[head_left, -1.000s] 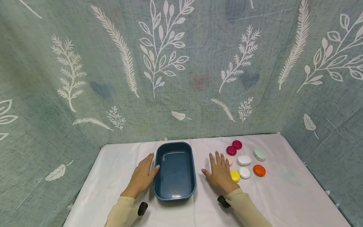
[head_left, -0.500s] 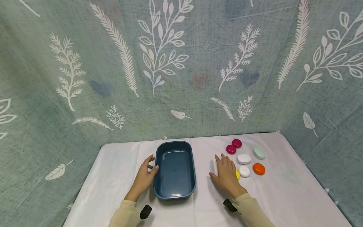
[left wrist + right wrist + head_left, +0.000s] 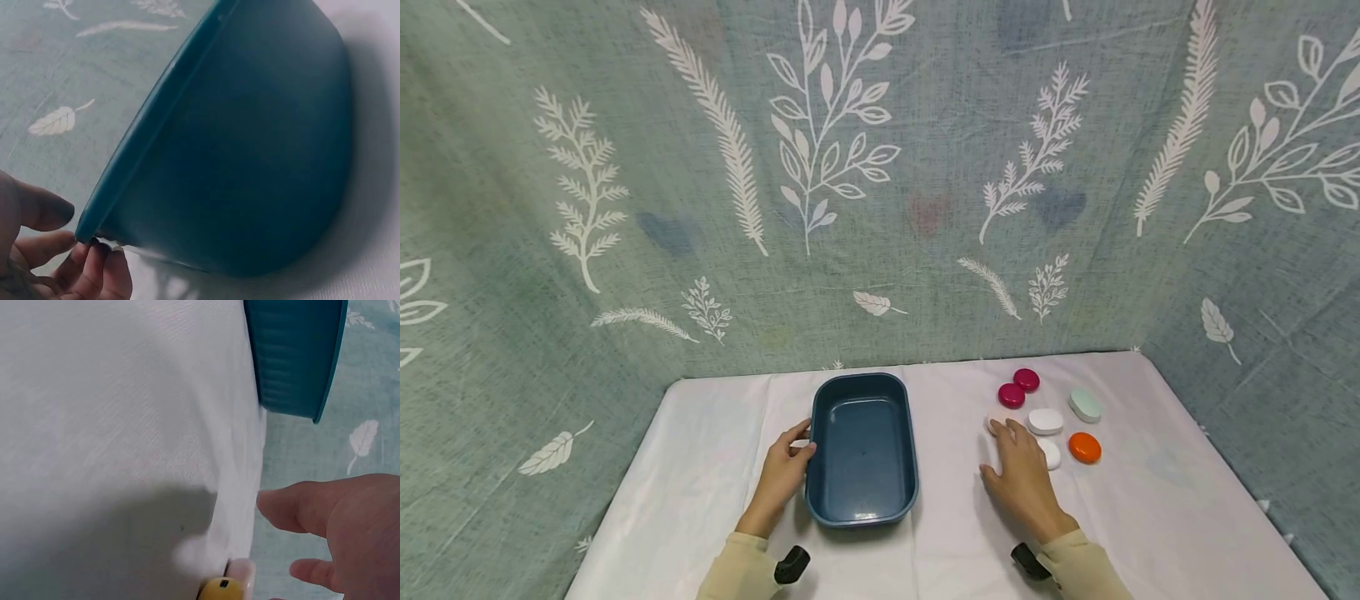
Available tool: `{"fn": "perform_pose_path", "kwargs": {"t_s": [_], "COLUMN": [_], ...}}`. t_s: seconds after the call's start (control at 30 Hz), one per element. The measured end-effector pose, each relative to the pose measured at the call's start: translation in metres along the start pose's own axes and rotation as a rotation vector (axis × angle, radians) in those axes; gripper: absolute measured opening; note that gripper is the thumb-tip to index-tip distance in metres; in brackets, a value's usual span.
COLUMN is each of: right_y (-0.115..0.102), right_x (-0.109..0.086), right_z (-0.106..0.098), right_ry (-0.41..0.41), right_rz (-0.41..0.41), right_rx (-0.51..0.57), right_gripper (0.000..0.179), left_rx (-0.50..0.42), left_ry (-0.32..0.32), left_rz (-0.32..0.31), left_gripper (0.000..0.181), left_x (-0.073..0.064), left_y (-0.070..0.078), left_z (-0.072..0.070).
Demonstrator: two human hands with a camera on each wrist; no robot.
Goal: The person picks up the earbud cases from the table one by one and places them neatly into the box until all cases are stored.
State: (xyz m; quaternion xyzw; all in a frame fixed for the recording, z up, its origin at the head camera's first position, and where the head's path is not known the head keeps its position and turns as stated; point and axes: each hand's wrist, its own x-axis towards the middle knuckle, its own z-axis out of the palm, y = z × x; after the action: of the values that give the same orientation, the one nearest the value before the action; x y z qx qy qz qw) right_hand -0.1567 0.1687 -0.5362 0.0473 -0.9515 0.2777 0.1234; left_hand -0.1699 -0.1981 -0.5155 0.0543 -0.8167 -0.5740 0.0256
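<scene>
- Through the head view I had the person's left hand (image 3: 781,477) at the near-left side of the work, its thumb and curled fingers gripping the left rim of the deep blue-green, rounded rectangular plastic container (image 3: 862,454).
- My left wrist view showed that grip close up: thumb above the rim, the other fingers bent beneath it.
- The container stood upright on the white cloth-covered table (image 3: 700,450), between the two hands.
- I watched the right hand (image 3: 1021,475) over the pieces right of the container, its fingers slightly bent and spread, the thumb held apart, grasping nothing that I could see.
- Below that hand, my right wrist view caught a glossy yellow rounded piece (image 3: 223,590); I could not tell whether any finger touched it.
- Near the right fingertips I saw a pale pink rounded piece (image 3: 996,419), partly covered, with a white oval piece (image 3: 1045,422) just right of it.
- A white round piece (image 3: 1052,455) showed partly behind the hand.
- Farther right lay a shiny orange round piece (image 3: 1085,447) and a pale mint-green oval piece (image 3: 1085,406).
- Two dark-red round pieces (image 3: 1011,396) sat side by side toward the green leaf-patterned curtain (image 3: 880,250).
</scene>
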Motion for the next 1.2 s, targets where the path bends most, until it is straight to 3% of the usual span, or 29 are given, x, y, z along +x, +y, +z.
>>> {"fn": "perform_pose_path", "kwargs": {"t_s": [0.47,0.8,1.2], "right_y": [0.013,0.020,0.028], "right_x": [-0.014,-0.021,-0.020], "right_z": [-0.006,-0.007,-0.008], "right_ry": [0.007,-0.023,-0.004], "right_rz": [0.049,0.026,-0.049], "right_rx": [0.026,0.049,0.063], "right_gripper": [0.068,0.064,0.053], "left_rx": [-0.089,-0.129,-0.126], "left_ry": [-0.027,-0.035,-0.047], "left_rz": [-0.062,-0.067,-0.083], "left_gripper": [0.051,0.051,0.052], "left_x": [0.003,0.002,0.003], "left_y": [-0.001,-0.002,-0.006], "left_z": [-0.002,-0.001,-0.002]}}
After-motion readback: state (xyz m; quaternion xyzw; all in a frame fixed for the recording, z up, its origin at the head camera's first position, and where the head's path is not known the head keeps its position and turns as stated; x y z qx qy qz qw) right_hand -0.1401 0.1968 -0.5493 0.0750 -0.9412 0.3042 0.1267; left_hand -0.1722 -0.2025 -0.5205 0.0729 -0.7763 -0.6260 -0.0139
